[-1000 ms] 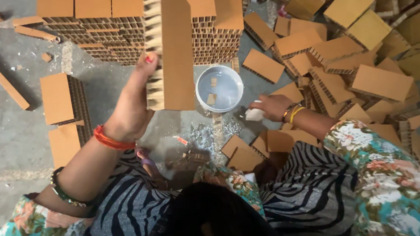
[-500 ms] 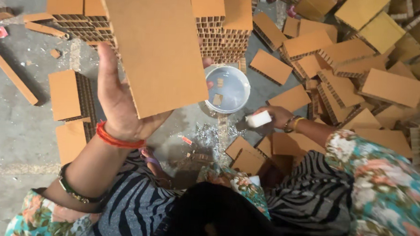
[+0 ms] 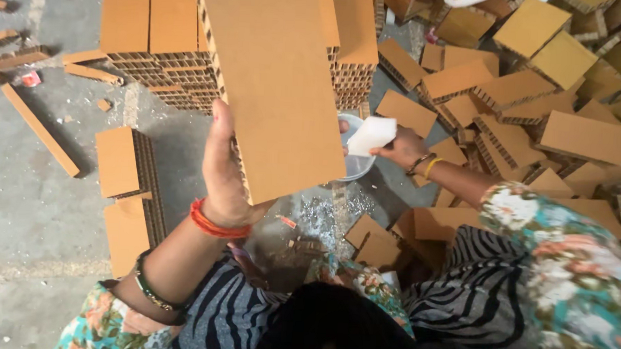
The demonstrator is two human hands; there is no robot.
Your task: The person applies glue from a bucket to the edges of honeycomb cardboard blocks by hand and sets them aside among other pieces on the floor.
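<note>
Cardboard fills the head view: the left hand (image 3: 225, 174) grips a flat brown honeycomb-cardboard slab (image 3: 276, 89), raised face-up. The right hand (image 3: 399, 149) pinches a white sponge block (image 3: 371, 135) over the white round bowl (image 3: 356, 166), so gluing looks underway; wiping the slab's face likely comes next. Stacked slabs (image 3: 149, 42) crowd ahead, loose slabs (image 3: 536, 114) right; grey floor (image 3: 30, 204) lies left.
</note>
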